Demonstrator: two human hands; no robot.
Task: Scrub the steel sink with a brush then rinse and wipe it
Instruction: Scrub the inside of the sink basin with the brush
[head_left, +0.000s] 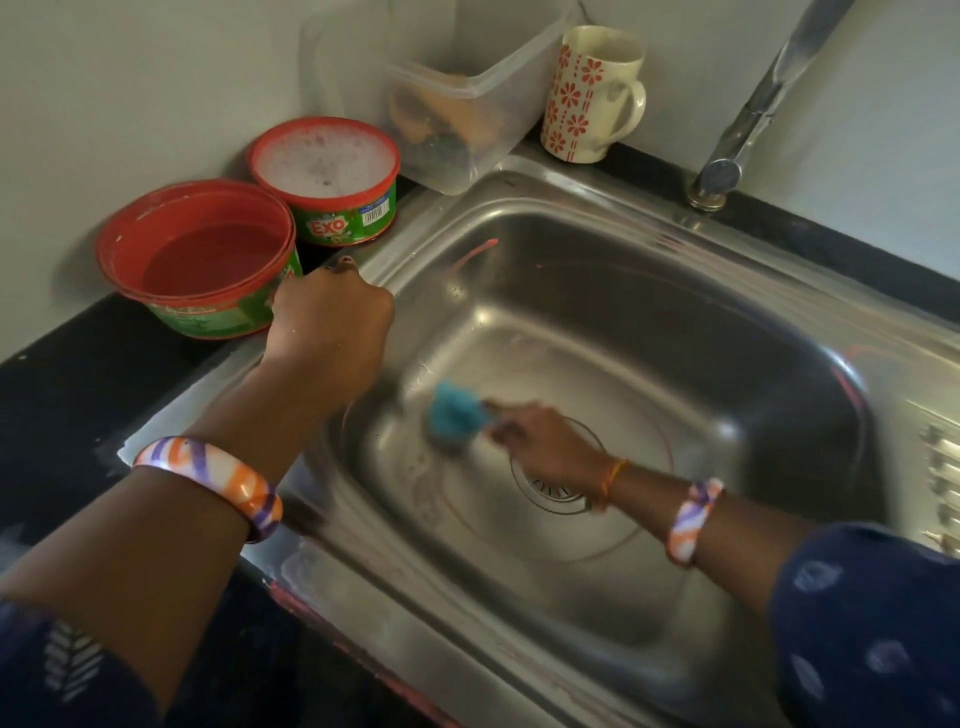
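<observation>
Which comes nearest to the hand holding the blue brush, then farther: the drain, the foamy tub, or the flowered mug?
From the right hand:
1. Drain, directly under the hand on the sink floor.
2. Foamy tub, on the counter at the sink's back left.
3. Flowered mug, standing behind the sink.

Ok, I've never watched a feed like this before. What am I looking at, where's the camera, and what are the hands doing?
There is no machine here, just one person seen from a camera worn on their head, looking down at their own hands. The right hand holds a blue brush down on the floor of the steel sink, close to the drain. The left hand is curled at the sink's left rim; whether it holds anything is unclear. On the dark counter stand two red tubs: the near tub holds liquid, the far tub foam. Behind are a clear box, a flowered mug and the tap.
</observation>
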